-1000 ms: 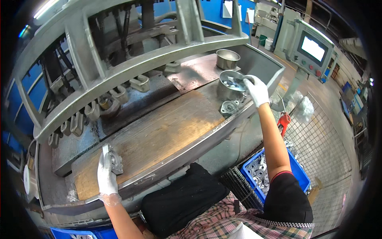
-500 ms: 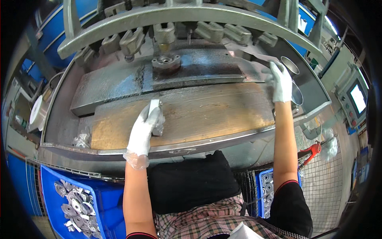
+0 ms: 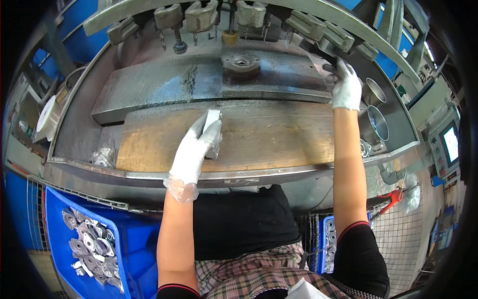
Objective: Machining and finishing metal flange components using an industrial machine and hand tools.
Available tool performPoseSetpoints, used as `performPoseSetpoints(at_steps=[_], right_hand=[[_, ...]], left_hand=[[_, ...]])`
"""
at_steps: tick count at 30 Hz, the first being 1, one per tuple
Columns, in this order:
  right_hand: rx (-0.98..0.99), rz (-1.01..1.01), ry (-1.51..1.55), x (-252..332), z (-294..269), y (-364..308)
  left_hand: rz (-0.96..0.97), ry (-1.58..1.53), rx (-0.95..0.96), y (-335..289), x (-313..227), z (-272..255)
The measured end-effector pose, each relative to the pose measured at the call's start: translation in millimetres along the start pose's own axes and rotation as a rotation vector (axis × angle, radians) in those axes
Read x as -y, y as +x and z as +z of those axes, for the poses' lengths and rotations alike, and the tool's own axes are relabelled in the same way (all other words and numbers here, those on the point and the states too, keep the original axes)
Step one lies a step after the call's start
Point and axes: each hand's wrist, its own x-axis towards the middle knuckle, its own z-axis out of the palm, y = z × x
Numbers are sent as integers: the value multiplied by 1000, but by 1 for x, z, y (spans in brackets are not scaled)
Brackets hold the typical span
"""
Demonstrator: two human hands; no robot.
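Two gloved hands work over a metal-rimmed worktop, and we see a different grip in each. Our left hand is closed around a grey metal part, thumb and fingers on either side, over the front half of a wooden board; we cannot tell whether the part touches the wood. Our right hand is at the far right, fingers partly curled and dark-tipped. A dark bar-like thing lies just beyond them, and we cannot tell whether it is gripped.

Behind the board, a flanged piece sits on a dark steel block, under a row of metal clamps. Two metal bowls stand near our right forearm. Below the worktop we have a blue bin of loose castings on the left and another blue bin, partly hidden, on the right.
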Motion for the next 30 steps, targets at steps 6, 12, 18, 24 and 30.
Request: performPoseSetpoints(at_steps=[6, 12, 18, 24, 30], right_hand=[[68, -125, -103, -3, 13, -28], [28, -141, -167, -39, 62, -1], [116, -150, -149, -22, 39, -52], [-68, -257, -266, -35, 53, -53], [-37, -98, -118, -49, 61, -49]], left_hand=[[-26, -40, -5, 0, -5, 1], [-17, -13, -23, -3, -6, 4], [6, 72, -62, 3, 1, 0], [24, 100, -86, 3, 3, 0], [-33, 124, -78, 0, 1, -2]])
